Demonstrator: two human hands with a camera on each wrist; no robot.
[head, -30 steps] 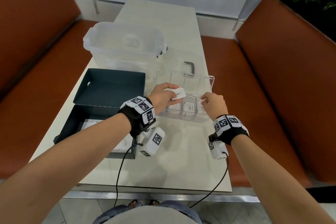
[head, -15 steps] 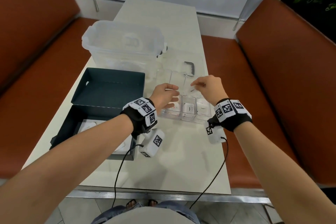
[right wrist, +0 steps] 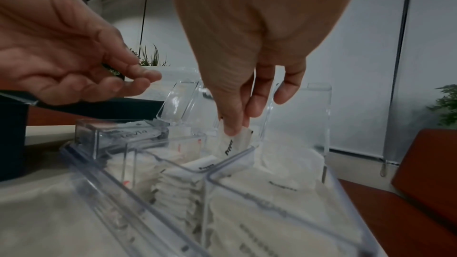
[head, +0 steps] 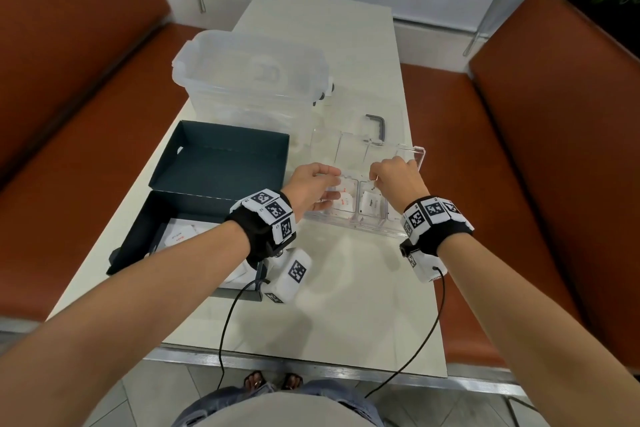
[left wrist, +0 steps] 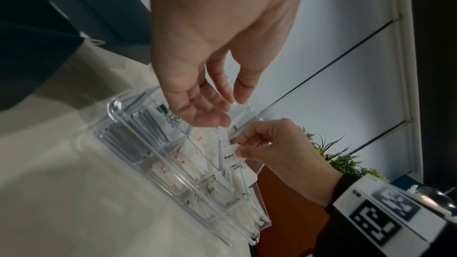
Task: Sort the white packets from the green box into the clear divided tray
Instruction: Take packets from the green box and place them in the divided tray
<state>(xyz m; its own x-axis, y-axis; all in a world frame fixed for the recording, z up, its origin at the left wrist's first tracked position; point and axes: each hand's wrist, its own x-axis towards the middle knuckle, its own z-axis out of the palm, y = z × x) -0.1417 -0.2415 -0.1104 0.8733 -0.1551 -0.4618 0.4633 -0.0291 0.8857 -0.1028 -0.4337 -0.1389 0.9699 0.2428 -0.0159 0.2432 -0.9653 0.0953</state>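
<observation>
The right hand (head: pixel 398 180) pinches 1 white packet (right wrist: pixel 233 143) marked "Pepper" between thumb and fingers, holding it upright with its lower edge dipped into a middle compartment of the clear tray (head: pixel 420 158). The left hand (head: pixel 311 189) hovers over the tray's left end, fingers relaxed and loosely spread, holding nothing. In the left wrist view the same hands appear: the left hand (left wrist: pixel 210 62) above the tray (left wrist: pixel 116 108), the right hand (left wrist: pixel 279 149) gripping the packet (left wrist: pixel 230 152) at its top edge.

The tray sits on the pale table (head: pixel 346 305), right of the green box (head: pixel 145 218), with its lid (right wrist: pixel 319 116) standing open at the far side. Its near compartments hold stacked white packets, some printed red, some black. More packets (head: pixel 180 236) lie in the box's near half. A lidded clear tub (head: pixel 249 80) stands far of the box.
</observation>
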